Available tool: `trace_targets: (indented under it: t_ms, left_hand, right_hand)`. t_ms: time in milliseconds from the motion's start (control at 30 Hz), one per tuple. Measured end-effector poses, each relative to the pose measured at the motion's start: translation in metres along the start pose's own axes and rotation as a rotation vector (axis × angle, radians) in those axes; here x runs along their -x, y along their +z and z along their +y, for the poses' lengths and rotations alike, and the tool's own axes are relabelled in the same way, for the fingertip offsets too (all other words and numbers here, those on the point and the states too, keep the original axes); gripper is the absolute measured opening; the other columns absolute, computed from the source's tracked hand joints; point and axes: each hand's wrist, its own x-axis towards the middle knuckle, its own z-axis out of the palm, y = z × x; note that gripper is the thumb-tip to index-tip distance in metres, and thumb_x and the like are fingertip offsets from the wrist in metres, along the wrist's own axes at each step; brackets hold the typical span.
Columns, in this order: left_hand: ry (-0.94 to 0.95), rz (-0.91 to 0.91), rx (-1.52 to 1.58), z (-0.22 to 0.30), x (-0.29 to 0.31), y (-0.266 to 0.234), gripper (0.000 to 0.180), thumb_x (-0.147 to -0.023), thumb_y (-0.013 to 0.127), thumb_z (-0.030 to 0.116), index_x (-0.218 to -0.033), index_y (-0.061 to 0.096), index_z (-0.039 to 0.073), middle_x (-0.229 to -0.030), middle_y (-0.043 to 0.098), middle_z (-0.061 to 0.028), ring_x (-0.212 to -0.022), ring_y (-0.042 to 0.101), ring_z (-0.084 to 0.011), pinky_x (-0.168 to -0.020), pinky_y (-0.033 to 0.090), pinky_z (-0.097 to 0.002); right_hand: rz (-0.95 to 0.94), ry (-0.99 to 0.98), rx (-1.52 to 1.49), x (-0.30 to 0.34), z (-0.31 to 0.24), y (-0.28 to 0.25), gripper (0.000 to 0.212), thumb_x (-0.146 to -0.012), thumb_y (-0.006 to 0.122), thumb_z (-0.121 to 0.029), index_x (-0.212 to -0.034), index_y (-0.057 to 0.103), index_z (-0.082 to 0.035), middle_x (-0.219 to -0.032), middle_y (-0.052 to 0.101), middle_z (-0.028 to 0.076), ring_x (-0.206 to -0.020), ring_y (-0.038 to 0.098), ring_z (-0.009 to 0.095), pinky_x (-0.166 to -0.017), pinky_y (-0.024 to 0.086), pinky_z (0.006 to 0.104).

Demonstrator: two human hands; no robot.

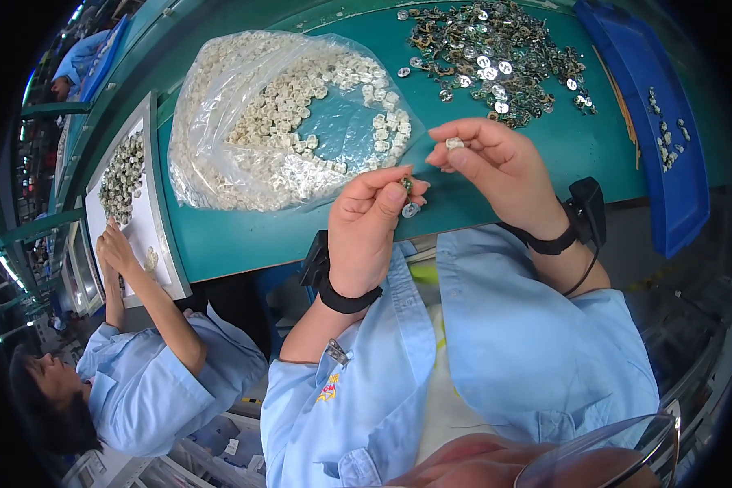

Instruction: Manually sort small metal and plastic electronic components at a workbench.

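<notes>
In the head view, the green desk (pixel 545 154) runs from upper left to right, its near edge passing just under both hands. Open desk surface lies between the clear plastic bag of small white rings (pixel 285 122) on the left and the heap of shiny metal parts (pixel 496 57) at the far edge — the hands work over this gap. A blue tray (pixel 667 163) lies along the desk's right end, a few small parts in it.

The left hand (pixel 370 236) is raised near the desk's edge, its fingers (pixel 394 191) pressed together on a small dark-green part (pixel 407 185); a small round silvery piece (pixel 411 210) sits just below the fingertips, touching them or nearly so — I cannot tell which. The right hand (pixel 496 167) is just beside it, slightly farther over the desk, thumb and forefinger pinching a small pale ring (pixel 454 143), the other fingers curled loosely. Both wrists wear black bands.

To the left, another person's hand (pixel 115 248) rests at a white tray (pixel 150 220) holding a pile of small parts.
</notes>
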Motion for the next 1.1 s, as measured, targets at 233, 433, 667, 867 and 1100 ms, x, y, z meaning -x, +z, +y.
trace_targets:
  t_ms: [233, 433, 667, 867, 1100]
  left_hand:
    - [0.048, 0.007, -0.025, -0.002, -0.001, -0.005, 0.017, -0.084, 0.054, 0.004, -0.1, 0.053, -0.001, -0.091, 0.061, -0.0111, -0.083, 0.058, -0.0146, -0.076, 0.046, -0.025]
    - [0.11, -0.007, -0.071, -0.005, 0.0, -0.008, 0.016, -0.081, 0.056, -0.001, -0.096, 0.053, 0.0, -0.091, 0.06, -0.0092, -0.083, 0.057, -0.0127, -0.075, 0.047, -0.0236]
    - [0.209, 0.006, -0.185, -0.011, 0.0, -0.011, 0.016, -0.078, 0.058, -0.005, -0.093, 0.056, -0.001, -0.092, 0.058, -0.0088, -0.083, 0.056, -0.0116, -0.075, 0.046, -0.0226]
    - [0.27, 0.004, -0.266, -0.011, -0.001, -0.012, 0.014, -0.077, 0.059, -0.005, -0.09, 0.058, -0.001, -0.092, 0.057, -0.0087, -0.082, 0.054, -0.0114, -0.073, 0.045, -0.022]
    - [0.267, 0.0, -0.216, -0.013, -0.002, -0.02, 0.012, -0.077, 0.06, -0.003, -0.089, 0.058, 0.0, -0.091, 0.057, -0.0081, -0.08, 0.054, -0.0108, -0.072, 0.044, -0.0213]
  right_hand:
    - [-0.013, -0.088, -0.166, 0.0, 0.006, 0.011, 0.017, -0.084, 0.048, 0.001, -0.101, 0.052, 0.002, -0.099, 0.055, 0.01, -0.092, 0.054, 0.014, -0.08, 0.043, 0.0256]
    - [-0.101, -0.179, 0.03, 0.001, 0.009, 0.013, 0.017, -0.081, 0.053, 0.003, -0.098, 0.053, 0.001, -0.094, 0.053, 0.008, -0.087, 0.053, 0.014, -0.076, 0.043, 0.0252]
    - [-0.063, -0.252, 0.072, -0.001, 0.019, 0.017, 0.018, -0.075, 0.059, 0.004, -0.093, 0.055, -0.001, -0.089, 0.054, 0.008, -0.081, 0.053, 0.016, -0.069, 0.043, 0.0257]
    - [-0.025, -0.561, 0.409, -0.007, 0.02, 0.017, 0.017, -0.07, 0.063, 0.006, -0.084, 0.057, -0.001, -0.083, 0.056, 0.009, -0.075, 0.054, 0.022, -0.063, 0.043, 0.0288]
    - [-0.041, -0.591, 0.416, -0.011, 0.026, 0.021, 0.02, -0.068, 0.063, 0.006, -0.085, 0.058, -0.002, -0.085, 0.056, 0.009, -0.075, 0.053, 0.023, -0.064, 0.043, 0.0297]
